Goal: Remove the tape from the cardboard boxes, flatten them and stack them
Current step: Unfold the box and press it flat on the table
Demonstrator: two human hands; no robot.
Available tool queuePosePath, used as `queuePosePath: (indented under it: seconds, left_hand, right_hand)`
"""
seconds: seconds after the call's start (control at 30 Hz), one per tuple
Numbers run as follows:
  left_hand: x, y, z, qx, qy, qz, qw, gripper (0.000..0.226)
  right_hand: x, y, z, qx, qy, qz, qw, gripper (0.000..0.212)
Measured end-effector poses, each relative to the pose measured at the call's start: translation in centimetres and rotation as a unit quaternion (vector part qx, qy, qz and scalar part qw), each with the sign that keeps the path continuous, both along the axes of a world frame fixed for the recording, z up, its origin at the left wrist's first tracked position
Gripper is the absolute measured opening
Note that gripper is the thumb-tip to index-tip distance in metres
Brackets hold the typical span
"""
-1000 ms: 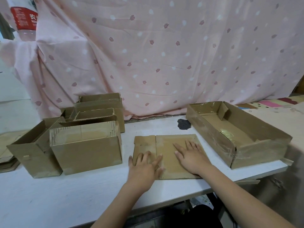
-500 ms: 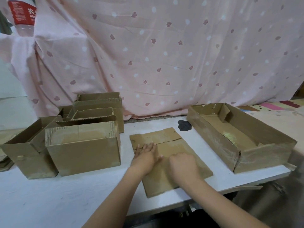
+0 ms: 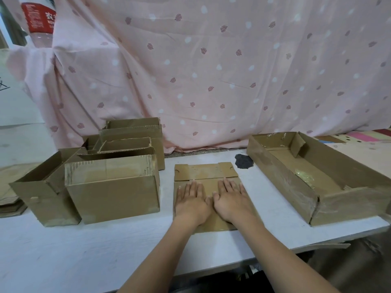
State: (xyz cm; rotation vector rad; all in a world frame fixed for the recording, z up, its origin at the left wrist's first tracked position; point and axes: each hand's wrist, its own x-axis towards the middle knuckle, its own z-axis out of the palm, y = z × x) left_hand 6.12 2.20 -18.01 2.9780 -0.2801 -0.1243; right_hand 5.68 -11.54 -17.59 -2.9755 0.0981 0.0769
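A pink patterned curtain [image 3: 211, 70] is hung behind the white worktop [image 3: 63, 250]. The flattened box [image 3: 206, 172] is taken as landmark; it lies flat on the worktop near the front edge, roughly central.

To the right of the flattened box, a long shallow open box [image 3: 317, 187] is stood, with glossy tape residue visible on its floor and walls. To the left of it, a cluster of upright open boxes [image 3: 112, 187] is stood, packed touching one another and not yet flattened. Further left, at the worktop's edge, a low pile of flat cardboard [image 3: 10, 199] is seen, judged to be the stack. Just behind the flattened box, towards the right, a dark smudge [image 3: 243, 161] is noted on the worktop.

The left hand [image 3: 191, 203] and right hand [image 3: 230, 200] are laid palm-down side by side on the flattened box, each grip spread, fingers straight, pressing and pinching nothing.

Step in hand is judged to be creasing flat. Risks: the far flap may spring up once pressure is released, since the fold looks stiff; the sheet may slide off the near edge if it is pushed forward; the crowded left cluster may be knocked during transfer to the stack.
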Motion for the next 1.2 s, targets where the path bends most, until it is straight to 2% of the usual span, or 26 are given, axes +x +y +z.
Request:
queuePosePath:
  seconds: [0.17, 0.53, 1.0, 1.1, 1.17, 1.2]
  left_hand:
    - [-0.7, -0.1, -0.2, -0.013, -0.035, 0.01, 0.999, 0.063]
    - [-0.7, -0.4, -0.3, -0.019, -0.045, 0.022, 0.999, 0.061]
    - [0.7, 0.0, 0.4, 0.017, 0.016, -0.001, 1.0, 0.065]
    - [0.5, 0.3, 0.1, 0.001, -0.002, -0.002, 1.0, 0.066]
    - [-0.2, 0.4, -0.4, -0.016, -0.028, 0.007, 0.999, 0.064]
    - [-0.4, 0.3, -0.5, -0.02, -0.038, 0.01, 0.999, 0.062]
  right_hand:
    - [0.1, 0.1, 0.0, -0.002, 0.002, 0.015, 1.0, 0.063]
    - [0.0, 0.1, 0.0, -0.008, 0.006, 0.03, 0.999, 0.059]
    - [0.1, 0.2, 0.0, 0.008, -0.021, 0.028, 0.999, 0.059]
    - [-0.1, 0.0, 0.1, 0.019, -0.025, 0.035, 0.999, 0.06]
    - [-0.6, 0.2, -0.1, 0.026, -0.057, 0.006, 0.998, 0.062]
    - [-0.8, 0.3, -0.2, 0.027, -0.077, -0.041, 0.996, 0.065]
